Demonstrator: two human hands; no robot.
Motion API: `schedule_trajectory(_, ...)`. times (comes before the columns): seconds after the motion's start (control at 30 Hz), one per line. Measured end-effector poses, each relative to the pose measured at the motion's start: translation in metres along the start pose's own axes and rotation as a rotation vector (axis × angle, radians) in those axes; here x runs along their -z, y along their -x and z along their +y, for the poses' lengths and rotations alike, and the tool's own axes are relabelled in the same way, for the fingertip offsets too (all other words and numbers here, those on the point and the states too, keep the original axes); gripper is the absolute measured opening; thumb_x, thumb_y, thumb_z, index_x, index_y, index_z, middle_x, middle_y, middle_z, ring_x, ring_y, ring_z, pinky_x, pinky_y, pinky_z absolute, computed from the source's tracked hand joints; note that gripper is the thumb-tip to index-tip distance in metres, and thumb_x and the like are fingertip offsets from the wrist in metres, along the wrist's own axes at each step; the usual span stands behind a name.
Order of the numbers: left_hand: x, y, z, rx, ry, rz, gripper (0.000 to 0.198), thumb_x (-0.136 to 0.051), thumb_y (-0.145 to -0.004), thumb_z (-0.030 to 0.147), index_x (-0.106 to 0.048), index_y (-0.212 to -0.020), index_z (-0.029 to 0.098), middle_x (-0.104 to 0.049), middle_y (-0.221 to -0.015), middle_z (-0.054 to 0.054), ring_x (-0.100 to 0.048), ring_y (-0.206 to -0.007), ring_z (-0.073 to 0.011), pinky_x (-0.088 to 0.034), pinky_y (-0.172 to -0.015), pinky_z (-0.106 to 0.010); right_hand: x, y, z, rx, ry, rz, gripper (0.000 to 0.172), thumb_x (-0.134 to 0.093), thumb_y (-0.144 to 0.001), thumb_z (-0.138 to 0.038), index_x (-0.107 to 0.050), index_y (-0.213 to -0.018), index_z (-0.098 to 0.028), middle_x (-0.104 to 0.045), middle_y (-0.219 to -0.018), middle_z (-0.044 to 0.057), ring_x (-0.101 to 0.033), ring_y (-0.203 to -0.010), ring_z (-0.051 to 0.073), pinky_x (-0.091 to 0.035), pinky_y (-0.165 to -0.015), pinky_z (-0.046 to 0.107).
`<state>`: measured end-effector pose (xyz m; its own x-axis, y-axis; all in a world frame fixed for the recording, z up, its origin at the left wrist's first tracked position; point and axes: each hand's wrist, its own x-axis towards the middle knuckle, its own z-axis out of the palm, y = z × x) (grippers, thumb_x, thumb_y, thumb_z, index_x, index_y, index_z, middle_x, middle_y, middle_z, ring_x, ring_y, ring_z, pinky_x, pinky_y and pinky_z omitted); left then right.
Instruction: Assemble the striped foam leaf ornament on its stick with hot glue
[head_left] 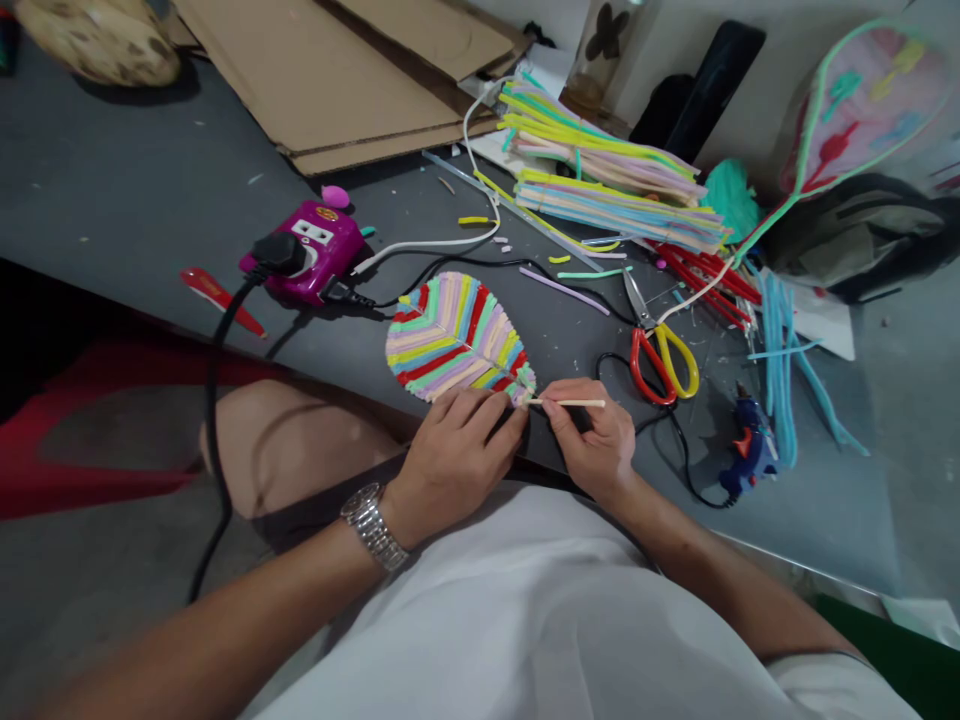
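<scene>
A leaf-shaped piece of striped, multicoloured pipe cleaners (457, 335) lies at the table's front edge. My left hand (461, 455) rests on its lower edge, fingers bent and pressed onto it. At the leaf's right tip, my right hand (592, 435) pinches a thin pale stick (574, 403), whose left end meets the tip. Scissors with red and yellow handles (652, 350) lie just right of my right hand. Farther right is a blue glue gun (750, 445).
Bundles of pipe cleaners (600, 165) lie at the back, with cardboard sheets (360, 80) to their left. A purple power strip (322, 250) and a red cutter (223, 300) are at left. Black cables cross the table. Blue pipe cleaners (780, 370) lie at right.
</scene>
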<state>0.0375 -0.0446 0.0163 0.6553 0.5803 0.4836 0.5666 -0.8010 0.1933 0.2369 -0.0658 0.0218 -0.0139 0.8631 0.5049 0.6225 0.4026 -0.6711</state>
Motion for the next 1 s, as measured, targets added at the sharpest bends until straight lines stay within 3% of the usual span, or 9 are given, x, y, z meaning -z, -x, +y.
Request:
schedule_trajectory(0.27, 0.001, -0.002, 0.001, 0.054, 0.067, -0.027, 0.030, -0.062, -0.095, 0.016, -0.067, -0.124, 0.012, -0.072, -0.116, -0.014, -0.060, -0.105, -0.0307, -0.052, -0.088, -0.048, 0.000, 0.000, 0.001, 0.114, 0.071, -0.074, 0.012, -0.061, -0.096, -0.013, -0.066, -0.096, -0.024, -0.077, -0.092, 0.005, -0.073, -0.087, 0.020, -0.053, -0.081, 0.040)
schedule_trajectory(0.47, -0.002, 0.001, -0.001, 0.138, 0.225, 0.055, 0.021, -0.062, -0.095, 0.013, -0.066, -0.116, 0.017, -0.073, -0.113, -0.010, -0.063, -0.103, -0.0270, -0.052, -0.090, -0.045, 0.006, -0.007, 0.002, -0.333, -0.455, 0.151, 0.004, -0.069, -0.096, -0.023, -0.069, -0.091, -0.023, -0.074, -0.089, 0.002, -0.066, -0.070, 0.014, -0.055, -0.069, 0.030)
schedule_trajectory(0.57, -0.006, 0.000, -0.001, 0.185, 0.235, 0.106, 0.016, -0.064, -0.094, 0.012, -0.065, -0.109, 0.018, -0.074, -0.108, -0.009, -0.063, -0.100, -0.0261, -0.053, -0.087, -0.043, 0.012, -0.011, 0.002, -0.409, -0.544, 0.169, 0.003, -0.072, -0.094, -0.026, -0.072, -0.094, -0.023, -0.076, -0.095, 0.001, -0.065, -0.069, 0.012, -0.055, -0.068, 0.028)
schedule_trajectory(0.8, -0.004, -0.017, -0.015, 0.082, 0.164, 0.082, 0.007, -0.064, -0.097, 0.014, -0.067, -0.103, 0.016, -0.073, -0.106, -0.011, -0.064, -0.097, -0.0244, -0.057, -0.087, -0.042, 0.050, -0.016, 0.001, -0.394, -0.304, 0.241, 0.011, -0.073, -0.094, -0.033, -0.074, -0.098, -0.022, -0.076, -0.092, 0.002, -0.069, -0.073, 0.014, -0.058, -0.067, 0.028)
schedule_trajectory(1.0, 0.004, -0.026, -0.024, -0.058, 0.072, -0.001, 0.009, -0.061, -0.099, 0.016, -0.069, -0.095, 0.016, -0.074, -0.096, -0.009, -0.064, -0.090, -0.0226, -0.058, -0.084, -0.042, 0.087, -0.002, 0.023, -0.240, 0.061, 0.214, 0.007, -0.070, -0.095, -0.027, -0.075, -0.099, -0.023, -0.075, -0.092, 0.002, -0.069, -0.080, 0.017, -0.055, -0.074, 0.032)
